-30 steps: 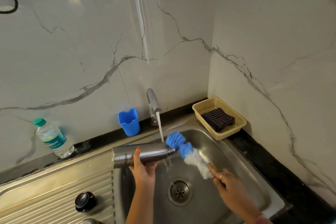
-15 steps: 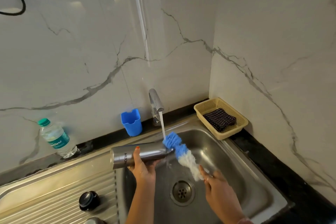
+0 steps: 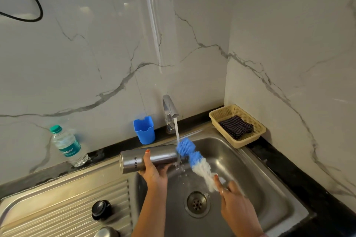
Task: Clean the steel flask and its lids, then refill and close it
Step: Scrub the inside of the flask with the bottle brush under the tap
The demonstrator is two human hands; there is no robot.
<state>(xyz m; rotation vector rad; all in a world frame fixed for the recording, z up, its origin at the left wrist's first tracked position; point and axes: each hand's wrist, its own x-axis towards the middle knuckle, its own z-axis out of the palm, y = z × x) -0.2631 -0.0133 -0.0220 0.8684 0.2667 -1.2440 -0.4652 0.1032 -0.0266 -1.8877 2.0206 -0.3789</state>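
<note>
Our left grip (image 3: 154,169) is curled round the middle of the brushed steel cylindrical flask (image 3: 148,158), holding it level over the left edge of the stainless steel sink basin (image 3: 269,188), its mouth pointing right. Our right grip (image 3: 234,196) pinches the handle end of the blue-and-white bristle bottle brush (image 3: 192,157), whose blue tip sits at the flask's mouth, right under the thin stream of water (image 3: 176,131) falling from the chrome tap (image 3: 169,107). We see a round black lid (image 3: 101,209) on the ribbed steel draining board (image 3: 57,208), and a rounded steel piece (image 3: 107,232) at the bottom edge, only partly in view. On the dark desk (image 3: 298,177) behind stand a clear plastic water bottle with a green cap (image 3: 67,145) and a blue plastic cup (image 3: 144,130); in the corner, a beige mesh basket (image 3: 258,134) holds a folded dark checked cloth (image 3: 236,127).
</note>
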